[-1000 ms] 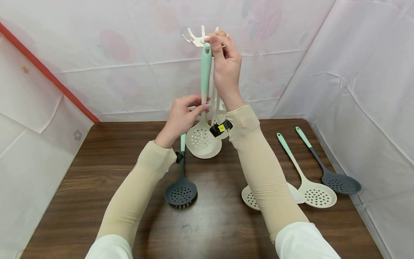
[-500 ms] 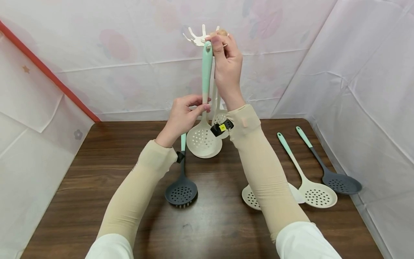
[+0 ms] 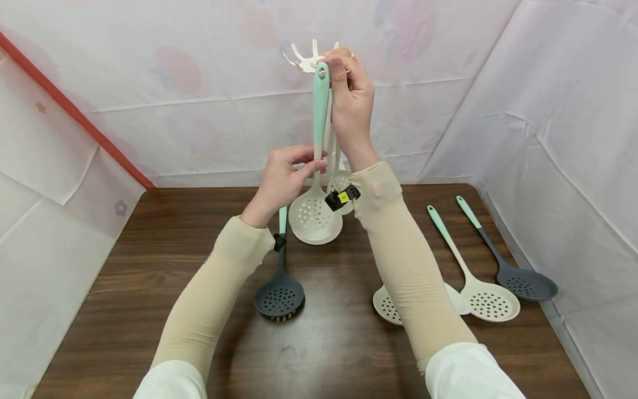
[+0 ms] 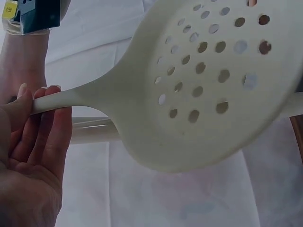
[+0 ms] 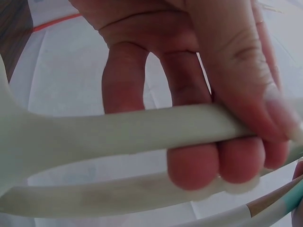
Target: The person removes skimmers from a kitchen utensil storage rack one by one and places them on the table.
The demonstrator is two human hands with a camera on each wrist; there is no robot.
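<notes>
Right hand (image 3: 351, 100) pinched the cream skimmer (image 3: 315, 216) handle top at the rack hooks (image 3: 305, 57), 12 o'clock; left hand (image 3: 281, 180) gripped its neck. Since a second ago it barely shifted, so I judged it not hooked yet

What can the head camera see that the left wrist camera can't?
Only the head view shows the brown table, the white hook stand, the right hand pinching the green handle top, and four more slotted spoons lying flat, such as the dark spoon. Only the left wrist view shows the cream spoon bowl's holes up close. Both show the left hand gripping the cream slotted spoon.
</notes>
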